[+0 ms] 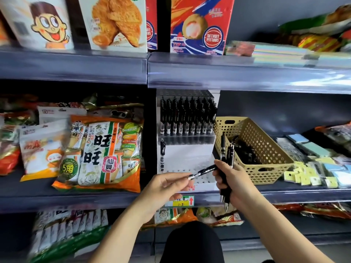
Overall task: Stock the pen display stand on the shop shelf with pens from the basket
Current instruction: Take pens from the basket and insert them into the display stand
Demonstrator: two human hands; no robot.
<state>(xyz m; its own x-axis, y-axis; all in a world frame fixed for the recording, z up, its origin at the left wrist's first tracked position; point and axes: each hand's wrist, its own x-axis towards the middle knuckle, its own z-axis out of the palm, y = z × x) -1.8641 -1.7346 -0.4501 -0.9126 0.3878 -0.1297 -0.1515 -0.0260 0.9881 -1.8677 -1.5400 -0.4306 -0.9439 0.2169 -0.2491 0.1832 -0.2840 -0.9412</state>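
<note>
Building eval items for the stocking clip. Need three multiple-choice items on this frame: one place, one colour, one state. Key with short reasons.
1. Where is the basket relative to the pen display stand?
A) to its left
B) to its right, on the same shelf
C) on the level above

2. What colour is the basket?
A) tan
B) blue
C) red

3. What is the left hand doing?
A) hanging empty
B) pinching a single pen
C) gripping a snack bag

Key: 1 B, the basket sits at the stand's right edge. 2 A, its perforated walls are tan. 3 B, the fingertips pinch one black pen, while the right hand grips a bundle of pens.
</note>
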